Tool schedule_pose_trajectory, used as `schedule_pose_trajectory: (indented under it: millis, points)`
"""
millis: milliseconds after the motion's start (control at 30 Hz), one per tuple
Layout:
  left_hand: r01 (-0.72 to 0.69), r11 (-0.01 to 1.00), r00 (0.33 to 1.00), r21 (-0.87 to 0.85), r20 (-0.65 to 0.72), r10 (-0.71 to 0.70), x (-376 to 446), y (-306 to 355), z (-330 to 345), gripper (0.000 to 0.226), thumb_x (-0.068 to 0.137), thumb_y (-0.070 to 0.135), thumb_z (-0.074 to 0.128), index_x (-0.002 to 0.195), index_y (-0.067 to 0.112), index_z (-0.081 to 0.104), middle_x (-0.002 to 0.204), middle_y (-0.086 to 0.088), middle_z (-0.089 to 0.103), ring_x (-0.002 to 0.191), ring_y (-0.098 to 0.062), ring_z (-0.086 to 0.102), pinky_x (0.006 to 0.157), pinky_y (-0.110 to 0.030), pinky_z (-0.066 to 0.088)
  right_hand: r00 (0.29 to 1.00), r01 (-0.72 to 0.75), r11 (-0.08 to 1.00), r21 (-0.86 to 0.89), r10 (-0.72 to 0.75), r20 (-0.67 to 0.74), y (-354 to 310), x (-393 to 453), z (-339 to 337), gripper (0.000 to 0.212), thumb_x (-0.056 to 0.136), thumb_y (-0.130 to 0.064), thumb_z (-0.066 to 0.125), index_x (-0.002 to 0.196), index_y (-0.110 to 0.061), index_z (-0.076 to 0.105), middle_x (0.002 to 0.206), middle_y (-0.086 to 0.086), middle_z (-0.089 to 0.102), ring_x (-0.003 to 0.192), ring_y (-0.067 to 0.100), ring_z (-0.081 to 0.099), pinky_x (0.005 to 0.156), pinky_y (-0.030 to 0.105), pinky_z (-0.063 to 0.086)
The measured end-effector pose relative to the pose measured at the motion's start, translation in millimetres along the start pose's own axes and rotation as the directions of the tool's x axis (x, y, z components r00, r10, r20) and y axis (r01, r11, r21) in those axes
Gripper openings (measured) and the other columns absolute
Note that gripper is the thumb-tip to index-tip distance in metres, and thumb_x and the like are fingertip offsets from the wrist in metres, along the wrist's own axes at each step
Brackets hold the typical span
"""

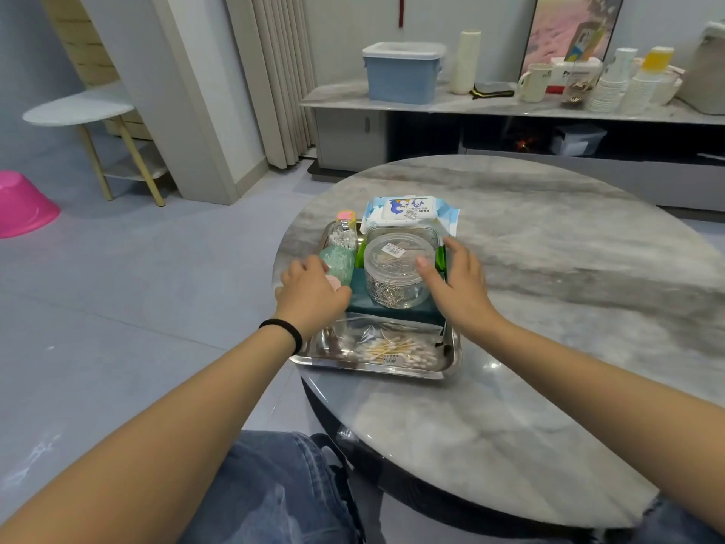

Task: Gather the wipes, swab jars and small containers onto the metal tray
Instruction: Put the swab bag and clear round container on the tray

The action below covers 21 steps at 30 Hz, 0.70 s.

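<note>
Both hands flank the crowded metal tray [376, 369] near the bench [549, 308] edge. The left hand [310, 294] curls loosely on the green swab jar [337, 263]; the right hand [457, 284], fingers spread, touches the clear jar [396, 276] stacked on a dark box [392, 310]. A nudge could topple that jar, or tip the wipes pack [408, 212] overhanging the far rim
</note>
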<state>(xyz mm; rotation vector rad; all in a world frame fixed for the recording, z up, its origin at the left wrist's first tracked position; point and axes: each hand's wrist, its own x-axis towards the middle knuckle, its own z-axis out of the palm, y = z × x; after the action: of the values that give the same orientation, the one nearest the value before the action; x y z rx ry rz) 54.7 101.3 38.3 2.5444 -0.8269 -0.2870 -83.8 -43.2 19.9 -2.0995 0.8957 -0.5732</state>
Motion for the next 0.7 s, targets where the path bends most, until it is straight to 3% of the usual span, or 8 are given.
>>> schedule_pose_trajectory:
  millis: [100, 167, 233, 333, 433, 533, 700]
  points:
    - [0.207, 0.956, 0.969, -0.206, 0.178, -0.172, 0.8, -4.7, -2.1, 0.066, 0.082, 0.04, 0.048, 0.139, 0.015, 0.027, 0.14, -0.016, 0.032, 0.126, -0.034, 0.036, 0.102, -0.041, 0.038, 0.961, -0.274, 0.956, 0.107, 0.269, 0.06, 4.4, -6.5, 0.5, 0.078, 0.089, -0.062, 0.036, 0.149, -0.019, 0.013, 0.157, 0.009, 0.019, 0.144, 0.03, 0.017, 0.116, 0.046, 0.016]
    - [0.283, 0.91, 0.936, -0.304, 0.293, -0.193, 0.2, -5.1, -4.1, 0.069, 0.084, 0.044, 0.048, 0.141, 0.014, 0.025, 0.131, -0.013, 0.041, 0.111, -0.028, 0.046, 0.085, -0.033, 0.041, 0.911, -0.394, 0.903, 0.17, 0.359, 0.203, 7.1, -9.6, -0.2, 0.084, 0.087, -0.066, 0.033, 0.15, -0.02, 0.003, 0.158, 0.01, 0.016, 0.144, 0.032, 0.021, 0.117, 0.047, 0.02]
    - [0.287, 0.882, 0.928, -0.373, 0.338, -0.159, -0.1, -2.7, -3.4, 0.064, 0.091, 0.042, 0.048, 0.142, 0.012, 0.024, 0.118, -0.006, 0.044, 0.102, -0.02, 0.045, 0.08, -0.029, 0.036, 0.873, -0.458, 0.864, 0.209, 0.392, 0.292, 8.9, -11.3, 0.7, 0.086, 0.087, -0.067, 0.032, 0.15, -0.02, 0.0, 0.158, 0.008, 0.02, 0.142, 0.031, 0.027, 0.115, 0.047, 0.026]
    - [0.308, 0.85, 0.923, -0.427, 0.35, -0.158, 4.4, 0.4, 0.5, 0.075, 0.087, 0.051, 0.052, 0.145, 0.014, 0.02, 0.132, -0.008, 0.044, 0.112, -0.021, 0.045, 0.09, -0.028, 0.036, 0.863, -0.478, 0.854, 0.206, 0.412, 0.294, 12.9, -11.0, 4.2, 0.085, 0.087, -0.067, 0.035, 0.15, -0.02, 0.003, 0.157, 0.007, 0.023, 0.141, 0.031, 0.029, 0.113, 0.046, 0.029]
    - [0.348, 0.881, 0.913, -0.321, 0.328, -0.241, 12.5, 0.0, 5.8, 0.099, 0.07, 0.07, 0.054, 0.146, 0.02, 0.016, 0.146, -0.013, 0.035, 0.132, -0.031, 0.037, 0.109, -0.04, 0.034, 0.853, -0.496, 0.835, 0.237, 0.417, 0.315, 15.2, -6.0, 4.9, 0.085, 0.085, -0.069, 0.036, 0.15, -0.022, 0.007, 0.156, 0.006, 0.026, 0.14, 0.03, 0.032, 0.113, 0.048, 0.029]
    - [0.38, 0.812, 0.904, -0.444, 0.364, -0.224, 24.1, 0.4, 11.0, 0.097, 0.075, 0.059, 0.062, 0.147, 0.014, 0.015, 0.143, -0.009, 0.041, 0.129, -0.029, 0.043, 0.11, -0.042, 0.036, 0.853, -0.495, 0.828, 0.263, 0.406, 0.33, 17.5, 0.2, 7.8, 0.087, 0.082, -0.072, 0.036, 0.149, -0.025, 0.009, 0.156, 0.004, 0.027, 0.14, 0.029, 0.032, 0.114, 0.047, 0.028]
    - [0.373, 0.791, 0.914, -0.485, 0.337, -0.224, 45.1, 2.4, 15.4, 0.091, 0.062, 0.062, 0.064, 0.139, 0.023, 0.035, 0.136, -0.004, 0.05, 0.121, -0.025, 0.05, 0.105, -0.039, 0.041, 0.881, -0.444, 0.848, 0.289, 0.353, 0.315, 22.5, 10.2, 15.4, 0.091, 0.076, -0.077, 0.039, 0.149, -0.032, 0.01, 0.159, -0.001, 0.02, 0.143, 0.026, 0.027, 0.116, 0.047, 0.026]
